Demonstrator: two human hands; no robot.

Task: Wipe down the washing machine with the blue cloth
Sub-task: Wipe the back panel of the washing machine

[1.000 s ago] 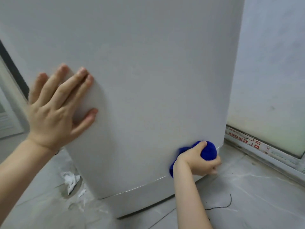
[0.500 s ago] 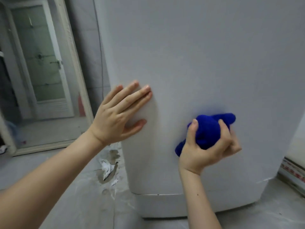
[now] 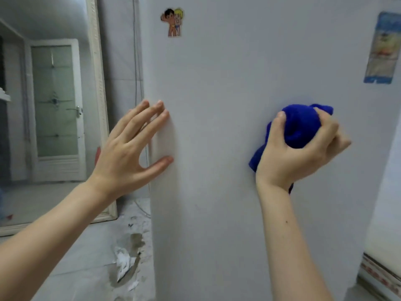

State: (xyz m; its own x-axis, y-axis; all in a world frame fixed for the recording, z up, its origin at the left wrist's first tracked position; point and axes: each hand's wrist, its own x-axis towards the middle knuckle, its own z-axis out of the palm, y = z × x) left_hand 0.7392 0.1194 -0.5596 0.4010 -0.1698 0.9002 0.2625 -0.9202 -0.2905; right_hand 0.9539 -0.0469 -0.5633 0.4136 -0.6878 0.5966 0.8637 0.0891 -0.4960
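Your right hand (image 3: 297, 148) has the cloth (image 3: 295, 127) wadded into a ball, thumb over the near side and fingers curled round the far side, so the bulk of the fabric sits between palm and panel. That grip looks chosen for pressure: a bunched wad lets you push hard on one patch of the washer (image 3: 227, 192). A tail of cloth hangs out at 7 o'clock from your fist, below the wrist. Whether the wad is actually pressed on the panel or just off it cannot be told from this angle, though a soft shadow lies round it.

Your left hand (image 3: 130, 148) is open and spread, fingertips and thumb tip touching the panel close to its left edge, at 9 o'clock from the cloth and well apart from it. It holds nothing. It reads as a brace, steadying you and the cabinet while the other hand scrubs.

The cloth sits mid-height on the white side panel. A cartoon sticker (image 3: 173, 22) is at 11 o'clock from it, high up, and a label (image 3: 383, 48) at 1 o'clock near the right edge. You would likely want to go lightly over both so their corners do not lift.

On the floor (image 3: 76, 257) by the left corner lie scraps of paper (image 3: 123, 263) on a damp patch.
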